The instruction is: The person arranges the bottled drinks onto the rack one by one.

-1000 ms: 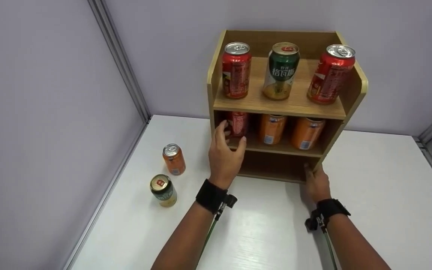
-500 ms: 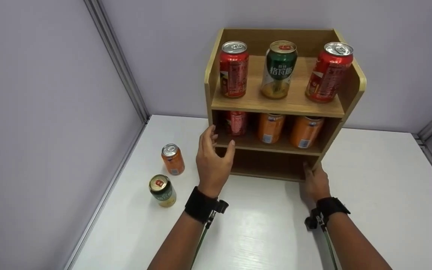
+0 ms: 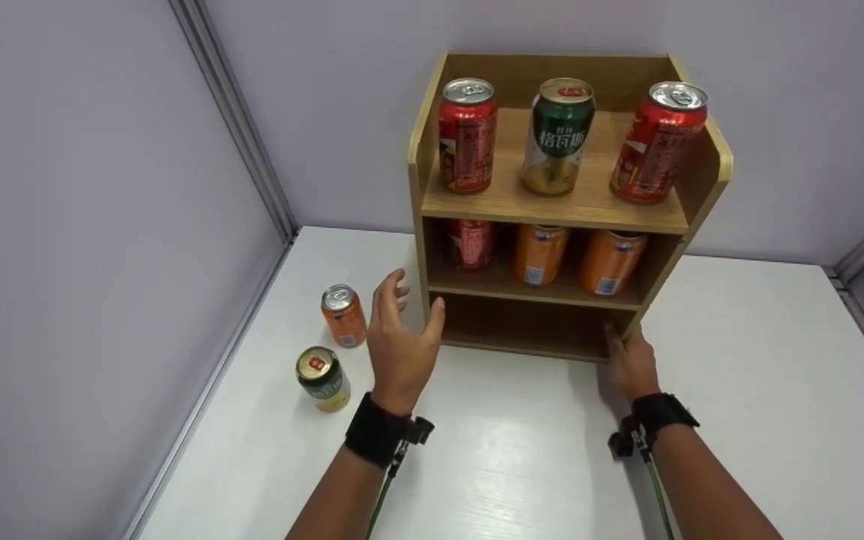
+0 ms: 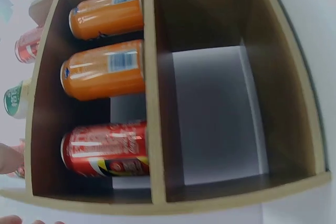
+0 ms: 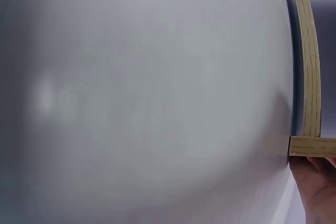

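Drink cans number 8 in view: 3 red, 3 orange and 2 green, all upright.

Position, left to right. On the bench, left of the fingers of the left hand, stand 2: 1 green can, lower left of those fingers, and 1 orange can, just beside them.

Left fingers: spread and slightly bent, thumb apart, holding nothing. Whether the thumb touches the wood beyond it cannot be told.

To the right of the left fingers stands 1 shelf unit bearing 6 cans. Top level, above the fingers: 1 red can, 1 green, 1 red. Middle level, up and right of the left fingertips: 1 red, then 2 orange cans.

Right hand: gripping the unit's lower right side, thumb on the inner face; the remaining fingers are partly hidden.

Assessment: the step in hand is judged to be stocking the unit, at a pause between cans, 6 of 8 being shelved. The next move would call for the left fingers to reach left and close round the orange can, the nearer of the 2, while the right fingers brace the unit.
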### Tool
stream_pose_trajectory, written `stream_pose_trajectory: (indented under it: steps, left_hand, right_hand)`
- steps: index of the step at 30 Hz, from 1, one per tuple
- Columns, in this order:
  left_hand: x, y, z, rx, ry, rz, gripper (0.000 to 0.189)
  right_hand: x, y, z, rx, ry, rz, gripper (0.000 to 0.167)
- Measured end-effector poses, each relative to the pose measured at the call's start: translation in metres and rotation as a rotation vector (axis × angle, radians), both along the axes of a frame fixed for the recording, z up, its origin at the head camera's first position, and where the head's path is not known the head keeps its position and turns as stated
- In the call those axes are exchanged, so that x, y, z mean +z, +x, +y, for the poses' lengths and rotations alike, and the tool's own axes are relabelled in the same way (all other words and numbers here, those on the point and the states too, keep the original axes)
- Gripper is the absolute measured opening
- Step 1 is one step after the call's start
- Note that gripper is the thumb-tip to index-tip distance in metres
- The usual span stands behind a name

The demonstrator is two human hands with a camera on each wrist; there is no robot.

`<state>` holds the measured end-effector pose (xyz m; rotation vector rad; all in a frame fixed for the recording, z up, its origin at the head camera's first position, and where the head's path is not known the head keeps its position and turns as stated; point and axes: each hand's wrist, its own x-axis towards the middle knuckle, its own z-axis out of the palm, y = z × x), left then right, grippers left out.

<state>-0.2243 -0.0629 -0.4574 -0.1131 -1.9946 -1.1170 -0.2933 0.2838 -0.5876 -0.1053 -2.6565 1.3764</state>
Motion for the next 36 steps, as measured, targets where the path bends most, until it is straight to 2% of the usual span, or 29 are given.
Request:
stream_pose_trajectory:
  steps: [4, 11, 16, 22, 28, 32, 36]
  left_hand:
    - [-0.008, 0.006, -0.008, 0.017, 0.001, 0.001, 0.057]
    - [-0.018, 0.020, -0.018, 0.043, 0.003, -0.043, 0.060]
    - [-0.028, 0.022, -0.029, 0.057, 0.002, -0.047, 0.062]
    - [-0.043, 0.022, -0.042, 0.078, 0.006, -0.056, 0.063]
    - [-0.051, 0.027, -0.050, 0.104, 0.008, -0.085, 0.069]
    - [-0.058, 0.031, -0.058, 0.132, -0.020, -0.103, 0.071]
    - [-0.066, 0.033, -0.069, 0.167, -0.059, -0.082, 0.070]
  right_hand:
    - [-0.001, 0.002, 0.000, 0.008, 0.000, 0.020, 0.071]
    - [0.001, -0.001, -0.002, 0.008, -0.004, 0.025, 0.073]
    - [0.001, -0.002, -0.001, 0.012, -0.004, 0.039, 0.073]
    - [0.000, 0.000, 0.000, 0.014, -0.016, 0.007, 0.074]
    - [-0.001, 0.001, 0.000, 0.011, -0.038, 0.008, 0.075]
    - [-0.002, 0.001, 0.000, 0.010, -0.041, -0.006, 0.075]
    - [-0.005, -0.001, 0.001, 0.005, -0.046, -0.011, 0.076]
